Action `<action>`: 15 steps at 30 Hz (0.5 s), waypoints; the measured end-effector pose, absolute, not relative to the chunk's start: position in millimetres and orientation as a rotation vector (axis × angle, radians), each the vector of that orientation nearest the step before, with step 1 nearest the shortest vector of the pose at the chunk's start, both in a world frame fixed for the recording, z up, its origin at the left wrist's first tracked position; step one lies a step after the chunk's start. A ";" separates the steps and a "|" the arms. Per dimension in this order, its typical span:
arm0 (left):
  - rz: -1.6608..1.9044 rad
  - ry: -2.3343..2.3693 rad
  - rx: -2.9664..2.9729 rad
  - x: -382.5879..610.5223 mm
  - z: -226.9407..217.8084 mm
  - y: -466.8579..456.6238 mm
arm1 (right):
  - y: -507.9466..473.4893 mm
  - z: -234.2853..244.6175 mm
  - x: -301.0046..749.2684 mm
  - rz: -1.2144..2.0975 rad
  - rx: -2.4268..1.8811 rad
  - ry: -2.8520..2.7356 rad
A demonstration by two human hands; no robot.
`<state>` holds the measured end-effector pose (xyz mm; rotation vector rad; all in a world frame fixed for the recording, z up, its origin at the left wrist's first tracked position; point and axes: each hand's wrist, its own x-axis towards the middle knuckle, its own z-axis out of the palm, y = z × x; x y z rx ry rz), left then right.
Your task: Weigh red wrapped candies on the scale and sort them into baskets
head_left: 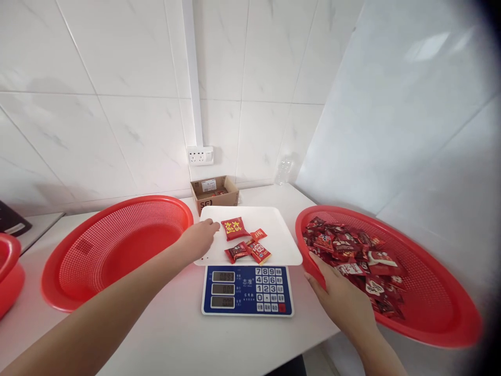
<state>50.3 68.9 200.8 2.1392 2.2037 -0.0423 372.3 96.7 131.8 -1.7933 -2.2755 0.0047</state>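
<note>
Head-worn view, facing down-forward, over left hand [198, 241], right hand [340, 303]

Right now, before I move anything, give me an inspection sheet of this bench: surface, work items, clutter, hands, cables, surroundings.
Surface: white counter.
Work items: white tray on a digital scale, holding red snack packets; right red mesh basket heaped with more packets; left red mesh basket.
Clutter: SF cardboard box, plastic bottle, red bowl.
Hands: left hand open at the tray, beside the packets; right hand at the right basket's rim.
Cables: nothing seen.
Surroundings: white tiled walls, wall socket.
</note>
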 end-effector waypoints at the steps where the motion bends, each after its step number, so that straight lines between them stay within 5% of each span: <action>1: -0.057 2.258 2.133 44.4 207.2 63.3 | 96.6 131.3 372.0 -0.002 -1.792 -2.274; 8: -0.096 2.482 2.129 21.9 238.1 33.0 | 95.7 133.0 369.3 0.043 -1.834 -2.273; 15: -0.026 2.035 2.288 98.5 199.4 48.1 | 94.2 137.8 367.5 0.089 -1.859 -2.304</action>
